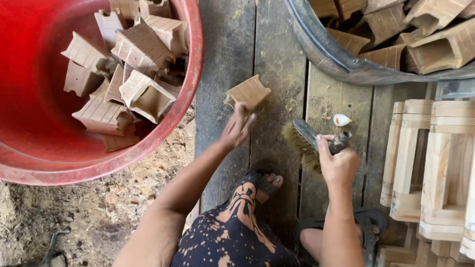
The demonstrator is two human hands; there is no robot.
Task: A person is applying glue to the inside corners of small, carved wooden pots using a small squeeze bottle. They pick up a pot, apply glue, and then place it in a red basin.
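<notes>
Looking down, you see your left hand [238,127] near the middle of the view, with its fingers closed on the bottom edge of a small brown wooden block [248,92]. The block sits just above the hand, at about 12 o'clock from it, tilted a little, over the dark wooden planks [225,59].

Your right hand [339,163] is at 3 o'clock from the left one, a little lower. It is wrapped tight around the handle of a brush [310,143]. The yellow bristles point down and to the left, toward your left hand. The brush and the block are apart, not touching.

At 10 o'clock is a big red tub [29,89] with many of the same wooden blocks piled inside. At 1 o'clock is a dark tub [326,52], also holding blocks. At 3 o'clock, by the right edge, stand stacks of pale wooden pieces [435,163]. Your feet in sandals [368,222] rest on the planks at 6 o'clock, and sandy ground [99,207] lies at 8 o'clock.
</notes>
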